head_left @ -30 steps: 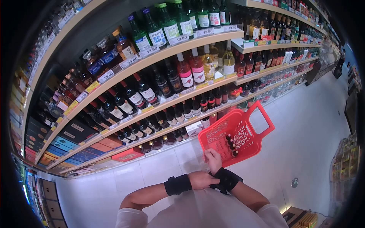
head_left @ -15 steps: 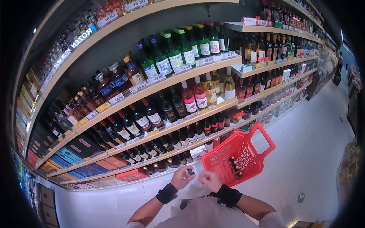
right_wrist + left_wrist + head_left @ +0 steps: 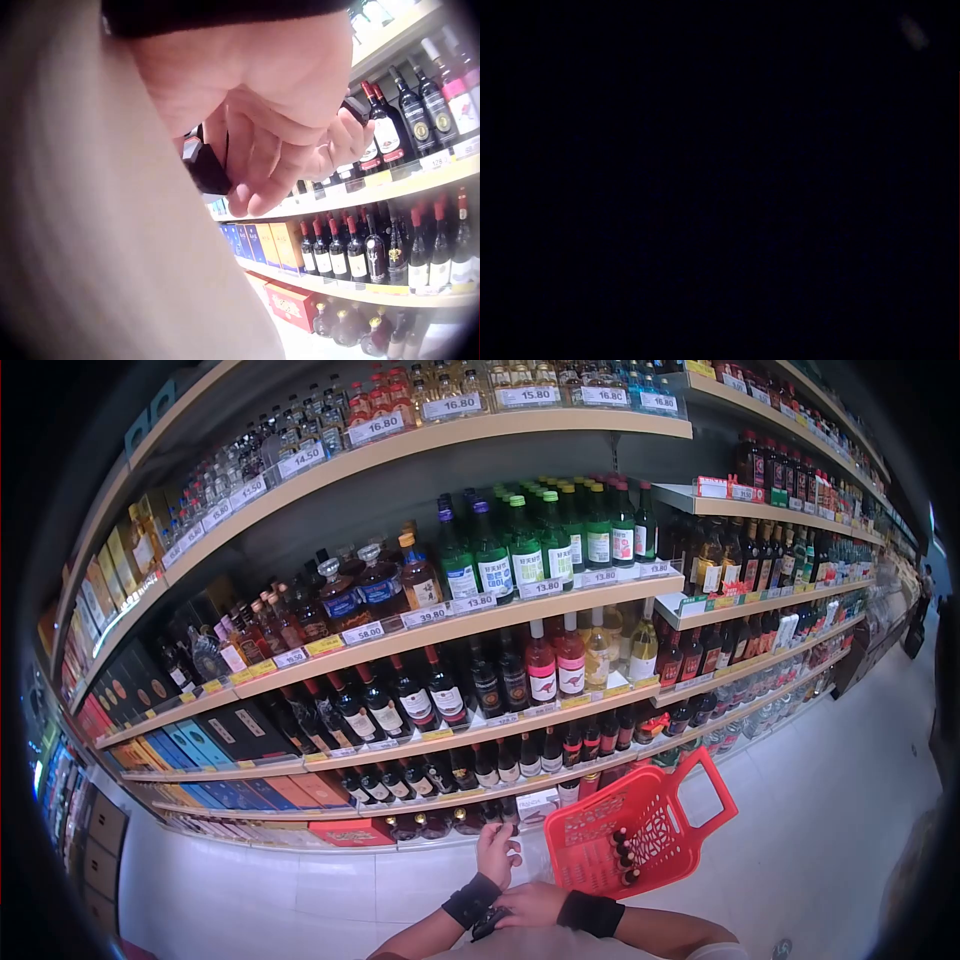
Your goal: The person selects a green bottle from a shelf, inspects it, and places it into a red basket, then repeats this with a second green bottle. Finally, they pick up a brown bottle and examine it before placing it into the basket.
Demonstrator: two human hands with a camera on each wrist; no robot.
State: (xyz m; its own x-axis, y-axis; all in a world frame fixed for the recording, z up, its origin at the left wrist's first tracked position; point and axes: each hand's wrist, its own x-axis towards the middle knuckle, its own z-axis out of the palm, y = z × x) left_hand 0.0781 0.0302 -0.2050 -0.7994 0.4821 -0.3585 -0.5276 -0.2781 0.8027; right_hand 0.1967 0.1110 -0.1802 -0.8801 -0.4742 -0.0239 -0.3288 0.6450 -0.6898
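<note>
My left hand point(image 3: 498, 855) is raised in front of the shelves with its fingers bent. In the right wrist view, a small black piece point(image 3: 356, 110) shows at its fingertips. My right hand point(image 3: 532, 905) reaches across to the left wrist and grips a black device point(image 3: 488, 922) by the black wristband point(image 3: 470, 901). Its curled fingers point(image 3: 259, 180) lie against that device in the right wrist view. Another black band point(image 3: 592, 913) wraps the right wrist. The left wrist view is almost wholly dark.
A red shopping basket point(image 3: 690, 860) with several small dark-capped bottles point(image 3: 625, 857) stands on the pale floor point(image 3: 790, 810), right of the hands. Shelves ahead carry wine bottles point(image 3: 412, 695), green bottles point(image 3: 525, 550) and boxes point(image 3: 195, 745). A red box point(image 3: 350, 832) sits on the bottom shelf.
The left hand leaves the right wrist and holds up a small black piece. The right hand then crosses to the left wrist and grips the device there. The view tilts up toward higher shelves.
</note>
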